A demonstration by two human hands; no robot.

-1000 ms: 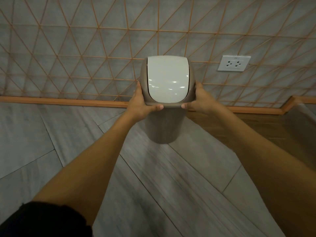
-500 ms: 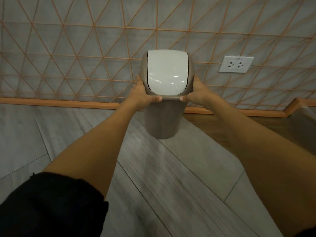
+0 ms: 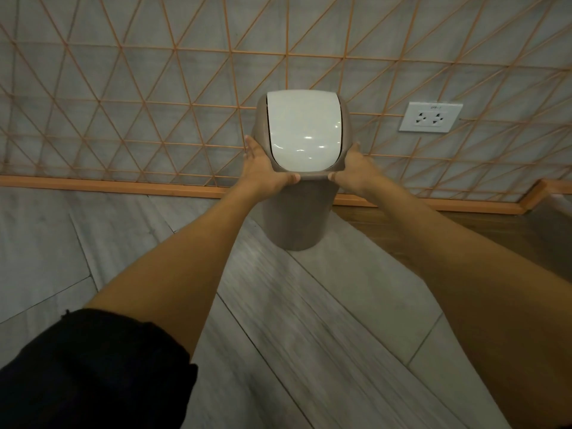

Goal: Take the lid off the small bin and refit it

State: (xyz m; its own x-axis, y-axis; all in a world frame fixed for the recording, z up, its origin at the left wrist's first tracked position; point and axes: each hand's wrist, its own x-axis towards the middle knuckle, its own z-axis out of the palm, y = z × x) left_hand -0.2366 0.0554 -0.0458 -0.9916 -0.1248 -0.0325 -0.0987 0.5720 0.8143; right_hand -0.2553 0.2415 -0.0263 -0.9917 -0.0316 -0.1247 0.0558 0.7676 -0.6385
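Lid (image 3: 305, 131) (seated on the upright bin (image 3: 298, 218)) sits between left hand (image 3: 263, 170) and right hand (image 3: 356, 168), both pressing its rim.

The taupe matt plastic bin body (image 3: 298, 221) carries a glossy white plastic swing flap (image 3: 305, 128). The grey wood-grain floor planks (image 3: 309, 320) appear matt.

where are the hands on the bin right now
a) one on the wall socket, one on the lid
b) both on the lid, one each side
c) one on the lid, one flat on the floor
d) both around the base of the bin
b: the left hand and right hand clasp opposite sides of the swing lid, which sits on the small bin, thumbs on its near rim.
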